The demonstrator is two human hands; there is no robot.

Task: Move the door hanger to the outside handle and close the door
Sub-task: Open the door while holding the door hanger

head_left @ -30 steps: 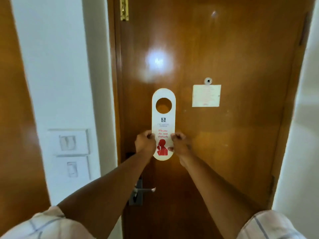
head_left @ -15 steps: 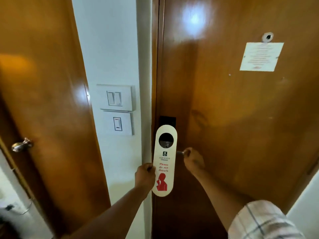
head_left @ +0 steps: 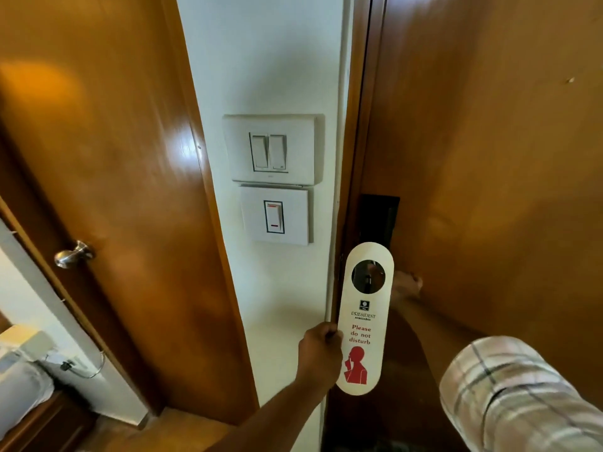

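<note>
A white door hanger (head_left: 364, 324) with red "Please do not disturb" print and a round hole stands upright in front of the brown wooden door (head_left: 489, 158). My left hand (head_left: 319, 350) grips its lower left edge. My right hand (head_left: 406, 285) reaches behind the hanger and is closed on the inside door handle, which is mostly hidden; a bit of metal shows through the hanger's hole. A black lock plate (head_left: 380, 220) sits just above. The door looks closed against its frame.
Two white switch plates (head_left: 272, 148) are mounted on the narrow white wall strip left of the door. Further left stands another wooden door with a metal knob (head_left: 73, 254), opening onto a room with white items low down.
My right hand let go of the hanger and took the door handle. My left hand now holds the hanger alone, lower and beside the lock. My view swung left and down.
</note>
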